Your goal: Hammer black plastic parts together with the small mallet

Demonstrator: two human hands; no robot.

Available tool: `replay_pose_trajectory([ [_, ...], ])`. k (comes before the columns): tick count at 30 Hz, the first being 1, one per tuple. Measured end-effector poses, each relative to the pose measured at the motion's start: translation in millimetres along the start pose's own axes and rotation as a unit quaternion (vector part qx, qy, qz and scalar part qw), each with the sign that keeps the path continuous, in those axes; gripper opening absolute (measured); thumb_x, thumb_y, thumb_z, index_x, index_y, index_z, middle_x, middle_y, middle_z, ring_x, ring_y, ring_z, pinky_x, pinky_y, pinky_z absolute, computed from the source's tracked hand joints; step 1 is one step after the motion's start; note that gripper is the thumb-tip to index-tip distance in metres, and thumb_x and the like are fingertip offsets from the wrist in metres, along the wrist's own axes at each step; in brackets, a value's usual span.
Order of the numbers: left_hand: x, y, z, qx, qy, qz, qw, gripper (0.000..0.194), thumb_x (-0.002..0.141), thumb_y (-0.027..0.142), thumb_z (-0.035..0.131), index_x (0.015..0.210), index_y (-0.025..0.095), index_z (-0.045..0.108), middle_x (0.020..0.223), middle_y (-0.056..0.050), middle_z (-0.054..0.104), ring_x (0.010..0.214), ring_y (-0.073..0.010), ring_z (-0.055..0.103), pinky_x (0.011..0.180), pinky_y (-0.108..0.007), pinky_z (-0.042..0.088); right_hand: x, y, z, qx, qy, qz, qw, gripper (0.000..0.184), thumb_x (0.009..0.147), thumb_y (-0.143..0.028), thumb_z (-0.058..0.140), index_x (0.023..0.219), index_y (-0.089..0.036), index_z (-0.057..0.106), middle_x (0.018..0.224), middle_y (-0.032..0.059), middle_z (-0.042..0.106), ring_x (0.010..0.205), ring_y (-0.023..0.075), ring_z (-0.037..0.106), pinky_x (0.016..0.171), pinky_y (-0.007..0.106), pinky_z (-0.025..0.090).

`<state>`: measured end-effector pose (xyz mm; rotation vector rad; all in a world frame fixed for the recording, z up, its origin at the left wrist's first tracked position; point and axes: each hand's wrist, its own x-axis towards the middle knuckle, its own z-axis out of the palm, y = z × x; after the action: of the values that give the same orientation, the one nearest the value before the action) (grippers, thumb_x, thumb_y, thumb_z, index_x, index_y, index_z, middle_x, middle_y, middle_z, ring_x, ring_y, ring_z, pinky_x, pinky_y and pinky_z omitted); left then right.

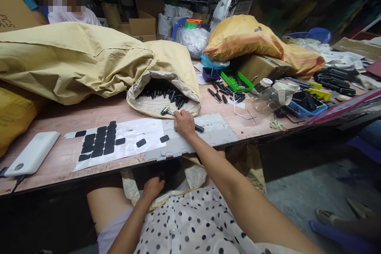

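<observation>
My right hand (184, 122) is wrapped round a small hammer (165, 110) over a grey board (212, 124) on the table. The metal head points left and the black handle end sticks out to the right. My left hand (154, 187) is low in my lap, fingers curled, at the mouth of an open sack (195, 176); what it holds, if anything, is hidden. Left of the right hand lies a white sheet (127, 141) with rows of black rounded stickers (102, 141). Just behind, a beige sack (175, 57) lies open, showing many black pointed pieces (172, 94).
A white power bank (32, 154) with a cable lies at the left. To the right are a green tray (238, 81), loose black parts (218, 97), a clear plastic jug (270, 97), scissors (278, 125) and a blue basket (309, 107). A person (73, 14) is behind the sacks.
</observation>
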<state>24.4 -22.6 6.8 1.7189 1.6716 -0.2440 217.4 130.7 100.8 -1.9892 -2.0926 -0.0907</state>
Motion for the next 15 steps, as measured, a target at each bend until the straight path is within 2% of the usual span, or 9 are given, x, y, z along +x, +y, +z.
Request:
replay_pose_trajectory([
  [2,-17,15,-15.0,0.015,-0.036,0.06,0.997,0.038,0.093,0.026,0.05,0.122,0.023,0.074,0.12,-0.012,0.078,0.117,-0.0282,0.071,0.094,-0.034,0.053,-1,0,-1,0.006,-0.001,-0.017,1.0,0.03,0.099,-0.023,0.047,0.122,-0.021,0.068,0.112,0.0131,0.063,0.104,0.0282,0.051,0.084,0.036,0.037],
  [3,-26,24,-25.8,0.018,-0.062,0.105,0.992,0.035,0.093,0.027,0.051,0.118,0.023,0.076,0.117,-0.011,0.079,0.114,-0.0278,0.072,0.092,-0.033,0.052,-2,0,-2,0.009,-0.002,-0.025,1.0,0.03,0.099,-0.023,0.048,0.122,-0.021,0.068,0.112,0.0129,0.064,0.104,0.0281,0.051,0.084,0.036,0.037],
  [6,-47,54,-70.0,-0.021,-0.139,0.261,0.955,0.027,0.089,0.032,0.056,0.103,0.024,0.078,0.095,-0.004,0.08,0.088,-0.0239,0.074,0.079,-0.03,0.052,-3,-1,-3,0.013,-0.006,-0.037,0.999,0.03,0.099,-0.024,0.049,0.122,-0.021,0.068,0.112,0.0125,0.064,0.105,0.0277,0.051,0.084,0.036,0.038],
  [7,-48,66,-87.2,-0.051,-0.141,0.306,0.94,0.026,0.089,0.034,0.057,0.102,0.024,0.078,0.091,-0.003,0.079,0.083,-0.0222,0.072,0.075,-0.029,0.052,-3,-1,-4,0.013,-0.006,-0.036,0.999,0.03,0.099,-0.024,0.049,0.122,-0.021,0.068,0.113,0.0125,0.064,0.106,0.0278,0.052,0.084,0.036,0.038],
  [9,-40,90,-121.3,-0.118,-0.088,0.36,0.921,0.029,0.091,0.04,0.057,0.102,0.024,0.078,0.092,-0.002,0.079,0.082,-0.0207,0.07,0.075,-0.028,0.052,-4,-2,-5,0.013,-0.007,-0.033,0.999,0.029,0.099,-0.025,0.05,0.121,-0.022,0.068,0.113,0.0126,0.065,0.106,0.0277,0.052,0.084,0.036,0.039],
  [11,-16,115,-151.1,-0.161,0.015,0.375,0.913,0.03,0.092,0.042,0.055,0.097,0.023,0.077,0.095,-0.002,0.078,0.085,-0.0205,0.07,0.078,-0.029,0.053,-3,-4,-6,0.018,-0.016,-0.026,0.999,0.029,0.1,-0.025,0.049,0.12,-0.022,0.069,0.114,0.0122,0.066,0.106,0.0272,0.053,0.085,0.036,0.04],
  [13,20,139,-173.7,-0.158,0.15,0.332,0.918,0.027,0.091,0.037,0.055,0.098,0.022,0.076,0.094,-0.003,0.078,0.084,-0.0203,0.069,0.079,-0.03,0.053,-2,-6,-8,0.027,-0.029,-0.012,0.999,0.03,0.099,-0.023,0.05,0.122,-0.021,0.069,0.115,0.0128,0.067,0.107,0.0273,0.054,0.086,0.036,0.042],
  [15,58,162,-189.0,-0.127,0.236,0.267,0.926,0.025,0.089,0.033,0.059,0.103,0.022,0.076,0.094,-0.003,0.078,0.087,-0.0219,0.07,0.079,-0.031,0.053,-1,-7,-10,0.029,-0.036,-0.003,0.999,0.035,0.096,-0.022,0.052,0.127,-0.017,0.067,0.12,0.0157,0.066,0.11,0.0288,0.055,0.088,0.038,0.044],
])
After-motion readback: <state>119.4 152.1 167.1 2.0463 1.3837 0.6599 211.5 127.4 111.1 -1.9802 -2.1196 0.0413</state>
